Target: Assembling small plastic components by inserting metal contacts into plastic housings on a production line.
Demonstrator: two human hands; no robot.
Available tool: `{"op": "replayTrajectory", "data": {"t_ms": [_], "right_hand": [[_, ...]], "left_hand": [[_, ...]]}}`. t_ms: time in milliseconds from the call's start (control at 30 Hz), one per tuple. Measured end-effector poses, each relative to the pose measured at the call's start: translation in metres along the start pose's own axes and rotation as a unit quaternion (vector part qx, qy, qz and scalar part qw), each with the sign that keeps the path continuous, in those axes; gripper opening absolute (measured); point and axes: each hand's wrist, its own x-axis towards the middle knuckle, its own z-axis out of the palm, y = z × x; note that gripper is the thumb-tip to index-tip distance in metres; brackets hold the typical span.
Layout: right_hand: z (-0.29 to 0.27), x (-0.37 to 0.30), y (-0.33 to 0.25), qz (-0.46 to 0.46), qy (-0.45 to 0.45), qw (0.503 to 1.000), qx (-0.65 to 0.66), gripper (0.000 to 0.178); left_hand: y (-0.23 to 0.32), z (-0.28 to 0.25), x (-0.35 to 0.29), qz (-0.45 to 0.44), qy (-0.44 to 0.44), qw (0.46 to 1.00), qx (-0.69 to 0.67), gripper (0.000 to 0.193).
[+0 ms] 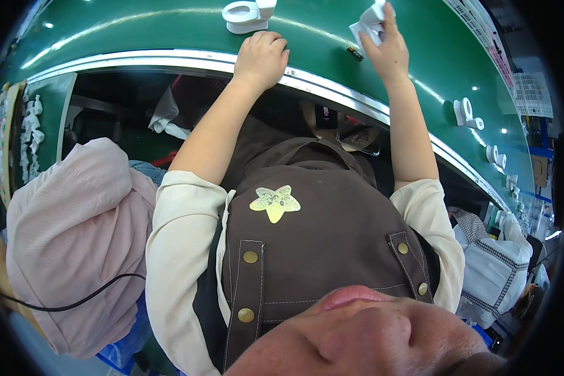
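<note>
My left hand point(261, 59) rests at the near edge of the green worktable, its fingers curled under; whatever they may hold is hidden. Just beyond its knuckles stands a small white toilet-shaped toy point(247, 17). Farther right, my right hand point(390, 55) reaches over the table with thumb and fingers closed on a second white toilet-shaped piece point(371, 25), partly cut off by the upper edge of the view. Beside that piece lies a small black and gold cylinder point(355, 54) that looks like a battery.
More white toilet-shaped toys point(464, 114) stand along the green table point(332, 28) to the right. A metal rail point(332, 88) edges the table. People sit close by: a pink garment point(75, 232) at left, a checked white one point(492, 263) at right.
</note>
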Motion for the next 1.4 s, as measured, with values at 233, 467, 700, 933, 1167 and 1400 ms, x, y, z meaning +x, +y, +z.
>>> {"op": "replayTrajectory", "data": {"t_ms": [233, 467, 700, 933, 1167, 1400], "right_hand": [[-0.003, -0.003, 0.022, -0.027, -0.093, 0.977, -0.190, 0.076], [-0.026, 0.007, 0.025, 0.055, -0.041, 0.997, -0.029, 0.082], [-0.032, 0.000, 0.043, 0.085, 0.073, 0.993, -0.022, 0.080], [-0.052, -0.027, 0.081, 0.167, -0.100, 0.950, -0.244, 0.076], [-0.040, -0.064, 0.059, -0.079, 0.240, 0.954, -0.162, 0.054], [-0.032, -0.077, 0.052, -0.069, 0.198, 0.974, -0.087, 0.026]], "left_hand": [[0.000, 0.001, 0.000, 0.009, -0.003, 1.000, 0.001, 0.019], [0.000, 0.000, 0.000, 0.008, -0.001, 1.000, -0.003, 0.018], [0.000, -0.002, -0.001, 0.018, 0.006, 1.000, -0.004, 0.016], [0.002, -0.004, 0.004, 0.017, -0.038, 0.999, -0.020, 0.017], [0.050, 0.022, 0.031, 0.122, -0.065, 0.985, -0.106, 0.024], [0.114, 0.078, 0.073, 0.161, -0.043, 0.972, -0.168, 0.024]]}}
